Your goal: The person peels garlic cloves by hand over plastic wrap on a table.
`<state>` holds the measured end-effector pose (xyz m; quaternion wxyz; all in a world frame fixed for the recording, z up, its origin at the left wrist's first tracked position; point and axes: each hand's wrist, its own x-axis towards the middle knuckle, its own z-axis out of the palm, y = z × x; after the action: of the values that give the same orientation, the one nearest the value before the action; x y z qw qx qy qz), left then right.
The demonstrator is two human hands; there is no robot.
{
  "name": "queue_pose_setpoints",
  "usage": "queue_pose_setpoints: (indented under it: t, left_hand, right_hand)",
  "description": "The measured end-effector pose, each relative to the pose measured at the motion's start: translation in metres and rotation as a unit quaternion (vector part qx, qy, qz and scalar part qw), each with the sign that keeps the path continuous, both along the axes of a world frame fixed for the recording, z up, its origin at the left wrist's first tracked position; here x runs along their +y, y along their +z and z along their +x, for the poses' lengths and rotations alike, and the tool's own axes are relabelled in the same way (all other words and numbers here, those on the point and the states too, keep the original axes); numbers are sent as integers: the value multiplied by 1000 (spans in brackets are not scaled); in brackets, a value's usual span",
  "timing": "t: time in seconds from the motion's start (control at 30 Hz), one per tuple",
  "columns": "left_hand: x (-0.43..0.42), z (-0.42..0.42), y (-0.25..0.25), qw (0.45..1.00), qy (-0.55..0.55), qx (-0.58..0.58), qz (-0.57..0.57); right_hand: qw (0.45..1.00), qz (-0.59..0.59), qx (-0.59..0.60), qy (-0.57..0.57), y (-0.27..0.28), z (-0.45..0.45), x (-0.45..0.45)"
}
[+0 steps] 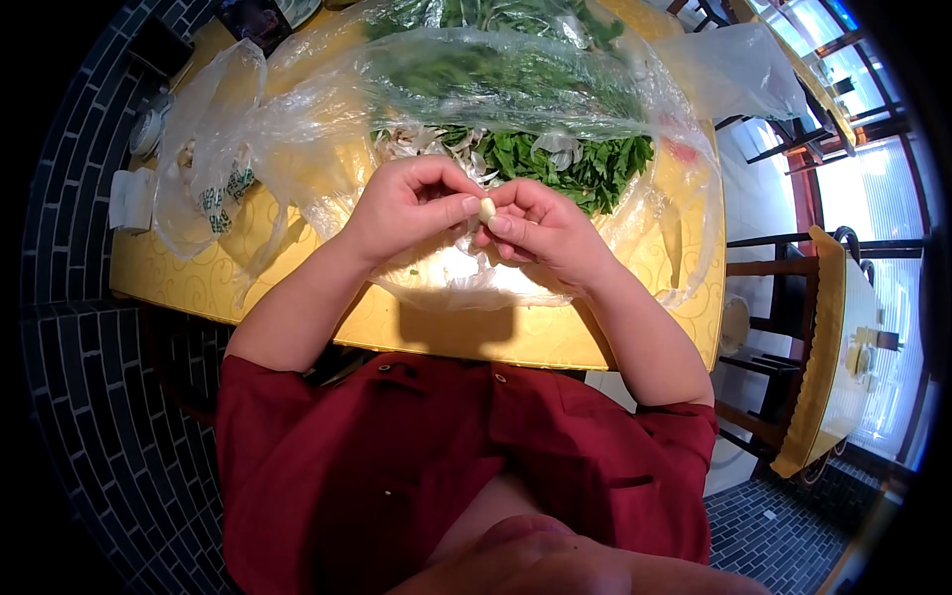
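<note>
A pale garlic clove (487, 209) is pinched between my two hands above the near part of the table. My left hand (412, 206) grips it from the left with thumb and forefinger. From the right, my right hand (535, 226) holds it in the same way, its other fingers curled. Beneath and beyond the hands lie papery garlic skins (416, 142) on clear plastic. Dark green leafy herbs (565, 169) are heaped just past my fingers, partly under the clear plastic bag (476, 94).
A yellow patterned tablecloth (208, 283) covers the table. At left, another clear bag (188, 183) holds whitish pieces, with a white box (131, 200) beside it. Further right stand chairs and another table (843, 367). A dark brick wall (89, 397) runs along the left.
</note>
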<state>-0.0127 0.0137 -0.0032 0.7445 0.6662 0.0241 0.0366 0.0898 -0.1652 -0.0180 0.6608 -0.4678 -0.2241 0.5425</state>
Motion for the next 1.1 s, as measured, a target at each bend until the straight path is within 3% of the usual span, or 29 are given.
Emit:
queue_pose_setpoints:
  t: [1.1]
  left_hand:
    - [0, 1, -2, 999, -14, 19, -23]
  right_hand:
    - [1000, -4, -4, 1, 5, -1, 0]
